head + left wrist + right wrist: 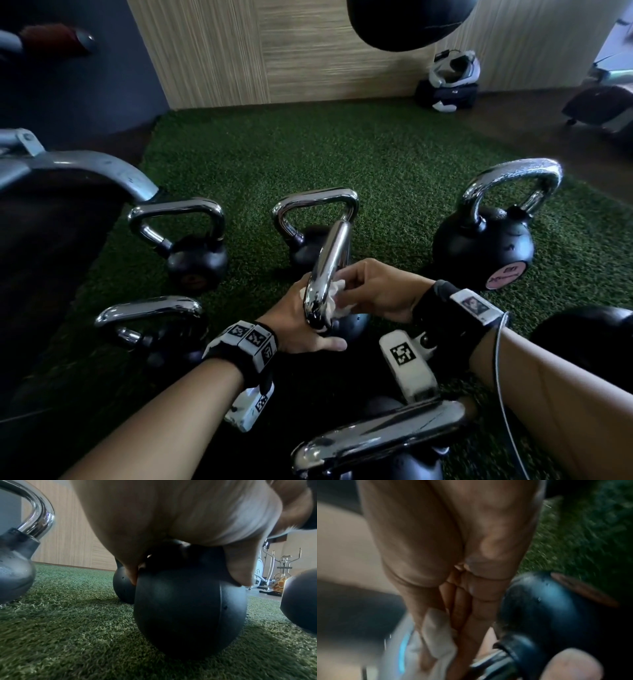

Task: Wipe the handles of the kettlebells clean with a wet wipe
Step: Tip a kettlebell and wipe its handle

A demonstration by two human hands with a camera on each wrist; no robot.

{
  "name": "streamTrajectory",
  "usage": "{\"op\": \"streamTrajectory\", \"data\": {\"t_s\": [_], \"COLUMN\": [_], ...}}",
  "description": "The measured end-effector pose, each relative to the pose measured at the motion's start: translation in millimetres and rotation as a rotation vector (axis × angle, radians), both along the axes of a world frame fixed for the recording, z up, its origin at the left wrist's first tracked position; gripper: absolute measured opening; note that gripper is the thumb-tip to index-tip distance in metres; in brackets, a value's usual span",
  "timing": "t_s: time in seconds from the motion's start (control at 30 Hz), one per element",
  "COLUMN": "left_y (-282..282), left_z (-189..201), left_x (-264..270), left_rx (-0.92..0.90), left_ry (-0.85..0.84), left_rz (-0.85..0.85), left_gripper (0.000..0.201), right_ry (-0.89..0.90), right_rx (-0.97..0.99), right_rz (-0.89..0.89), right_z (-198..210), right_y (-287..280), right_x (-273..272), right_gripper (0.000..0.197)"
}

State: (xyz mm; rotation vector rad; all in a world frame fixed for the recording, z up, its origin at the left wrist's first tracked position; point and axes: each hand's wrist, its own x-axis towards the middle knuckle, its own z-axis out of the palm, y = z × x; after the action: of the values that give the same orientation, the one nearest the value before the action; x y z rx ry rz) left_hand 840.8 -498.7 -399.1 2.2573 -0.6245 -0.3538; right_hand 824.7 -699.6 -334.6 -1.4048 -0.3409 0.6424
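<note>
Several black kettlebells with chrome handles stand on green turf. The middle kettlebell (pixel 349 325) has its handle (pixel 330 267) running toward me. My left hand (pixel 313 329) grips its near lower end, thumb (pixel 240 573) and a finger straddling the top of the black ball (pixel 188 608). My right hand (pixel 356 294) pinches a crumpled white wet wipe (pixel 337 299) against the right side of the same handle end. The right wrist view is blurred and shows the wipe (pixel 436 635) beside the fingers and the dark ball (pixel 539 608).
Other kettlebells stand around: back left (pixel 195 253), back middle (pixel 308 219), back right with a pink label (pixel 486 240), near left (pixel 150 325), nearest (pixel 376 442). A grey metal frame (pixel 85 168) lies left. A black ball (pixel 407 20) hangs above, and gear (pixel 448 82) sits by the wall.
</note>
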Motion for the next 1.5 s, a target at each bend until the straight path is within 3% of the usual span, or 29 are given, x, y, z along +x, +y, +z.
{"op": "streamTrajectory", "data": {"t_s": [0.1, 0.2, 0.37, 0.43, 0.53, 0.67, 0.87, 1.0, 1.13, 1.23, 1.5], "left_y": [-3.3, -3.7, -3.1, -1.4, -0.3, 0.5, -0.2, 0.9, 1.1, 1.3, -2.2], "left_z": [6.1, 3.7, -1.2, -5.3, -9.7, -11.9, -11.6, -12.4, -9.1, -9.2, 4.9], "left_x": [-1.3, 0.3, 0.7, 2.1, 3.0, 2.8, 0.7, 0.5, -1.0, -1.1, -9.1], "left_rx": [0.0, -0.059, -0.035, -0.046, -0.011, -0.032, -0.062, -0.072, -0.076, -0.071, -0.014], "left_ry": [-0.107, -0.107, -0.102, -0.109, -0.088, -0.067, -0.054, -0.037, -0.029, -0.018, -0.028], "left_rz": [-0.022, 0.003, 0.006, 0.038, 0.061, 0.073, 0.08, 0.084, 0.094, 0.098, 0.106], "left_gripper": [0.117, 0.118, 0.115, 0.114, 0.124, 0.126, 0.131, 0.131, 0.133, 0.132, 0.132], "right_ry": [0.179, 0.272, 0.259, 0.277, 0.285, 0.216, -0.079, -0.201, -0.332, -0.332, -0.306], "right_rx": [0.16, 0.247, 0.266, 0.317, 0.388, 0.365, 0.081, -0.179, -0.365, -0.456, -0.639], "right_rz": [-0.092, -0.185, -0.17, -0.275, -0.444, -0.516, -0.878, -0.975, -1.006, -1.034, -0.956], "right_z": [3.8, -0.7, -7.6, -6.5, -7.1, -9.3, -2.5, -5.7, -3.2, 1.7, -1.7], "right_y": [-0.7, 0.8, 0.0, -4.3, -6.0, 0.8, 7.7, 10.4, 6.3, 10.8, 10.4], "right_x": [4.3, 6.3, 5.1, 14.7, 22.6, 15.2, 25.7, 32.3, 41.2, 38.2, 42.7], "right_gripper": [0.016, 0.024, 0.021, 0.025, 0.013, 0.017, 0.025, 0.027, 0.02, 0.027, 0.024]}}
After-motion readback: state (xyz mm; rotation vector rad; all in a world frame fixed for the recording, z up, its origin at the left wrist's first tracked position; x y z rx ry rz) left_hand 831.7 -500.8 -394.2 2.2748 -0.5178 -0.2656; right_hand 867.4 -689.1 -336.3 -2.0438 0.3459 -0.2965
